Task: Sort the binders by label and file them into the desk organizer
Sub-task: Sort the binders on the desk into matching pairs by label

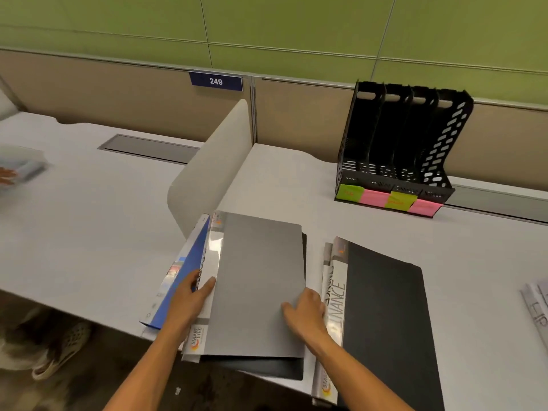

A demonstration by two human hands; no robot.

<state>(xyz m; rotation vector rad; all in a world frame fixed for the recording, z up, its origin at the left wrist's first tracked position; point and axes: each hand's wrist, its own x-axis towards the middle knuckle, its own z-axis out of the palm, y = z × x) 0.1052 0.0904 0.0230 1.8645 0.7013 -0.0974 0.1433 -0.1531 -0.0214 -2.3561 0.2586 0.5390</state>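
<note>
**Mia:** While both hands rest on the pile, which one is on the gray binder (258, 286)?

**Sam:** Both touch it. The left hand (189, 301) lies flat at its left edge, fingers spread apart, with some of them on the blue binder (184, 271) just beside it. The right hand (305, 312) sits on the gray cover near its right edge, fingers bent a little and pressing down. Neither hand is wrapped around anything.

**Mia:** Where is the gray binder?

**Sam:** It is on top of a pile at the near edge of the white desk (103, 232). A black binder (267, 367) peeks out under it at the bottom. The blue one leans out from the left side.

**Mia:** Are there more binders?

**Sam:** Yes. Another black binder (388, 321) lies flat just to the right of the pile. Its clear spine reads "FINANCE". More paper (536, 307) shows at the far right edge, but I cannot tell what it is.

**Mia:** And the desk organizer (400, 143)?

**Sam:** It is black with holes in its side. It stands at the back of the desk, well apart from the pile. It has four slots. Green and pink sticky notes (388, 200) are stuck along its front. The words on them are too small to read.

**Mia:** What is behind?

**Sam:** A tan panel with a blue sign (216, 81) that says 249.
</note>
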